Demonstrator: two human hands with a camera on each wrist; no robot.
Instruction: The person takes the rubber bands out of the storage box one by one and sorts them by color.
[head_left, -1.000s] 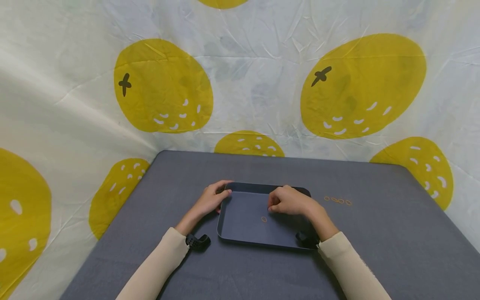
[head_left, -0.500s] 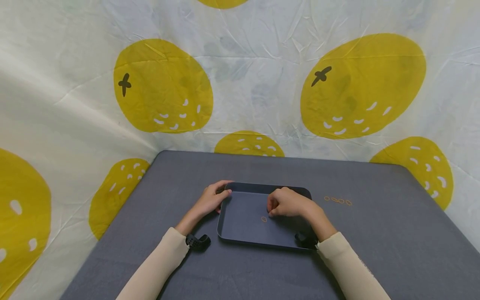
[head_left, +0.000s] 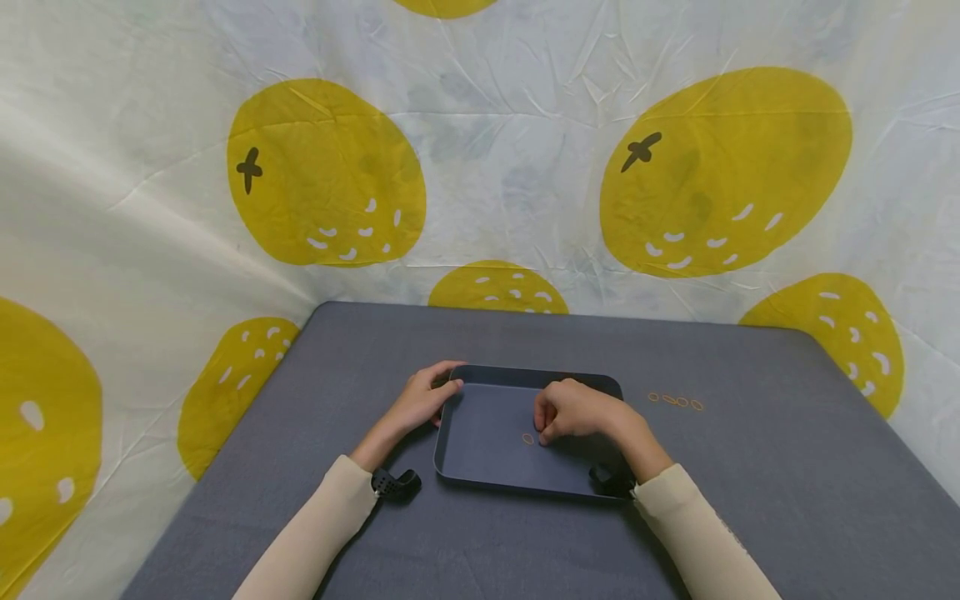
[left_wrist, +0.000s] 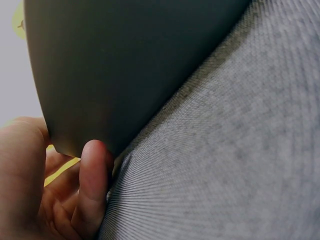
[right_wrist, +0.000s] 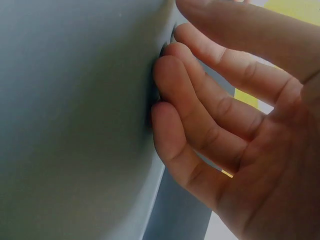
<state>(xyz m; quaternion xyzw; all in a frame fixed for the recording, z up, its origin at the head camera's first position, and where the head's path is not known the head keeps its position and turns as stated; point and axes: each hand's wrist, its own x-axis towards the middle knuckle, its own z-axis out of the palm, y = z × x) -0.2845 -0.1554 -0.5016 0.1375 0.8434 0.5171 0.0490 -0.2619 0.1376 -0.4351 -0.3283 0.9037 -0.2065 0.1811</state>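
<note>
A dark grey rectangular tray [head_left: 495,467] lies on the table. My left hand [head_left: 420,402] grips its far left corner, thumb over the rim and fingers outside; in the left wrist view a fingertip [left_wrist: 93,155] presses the outer wall. One thin orange rubber band [head_left: 528,439] lies on the tray floor. My right hand [head_left: 577,408] is over the tray, thumb tip just right of that band. In the right wrist view its loosely bent fingers [right_wrist: 170,75] rest their tips on the tray floor, with nothing in the palm.
Several more orange rubber bands [head_left: 682,402] lie in a row on the grey table [head_left: 787,467], right of the tray. A white cloth with yellow fruit prints [head_left: 510,183] hangs behind and to the left. Black wrist straps [head_left: 396,485] sit at the cuffs.
My right thumb has lowered toward the tray floor beside the rubber band, apart from the other fingers. My left hand, the tray and the rubber bands have stayed in place.
</note>
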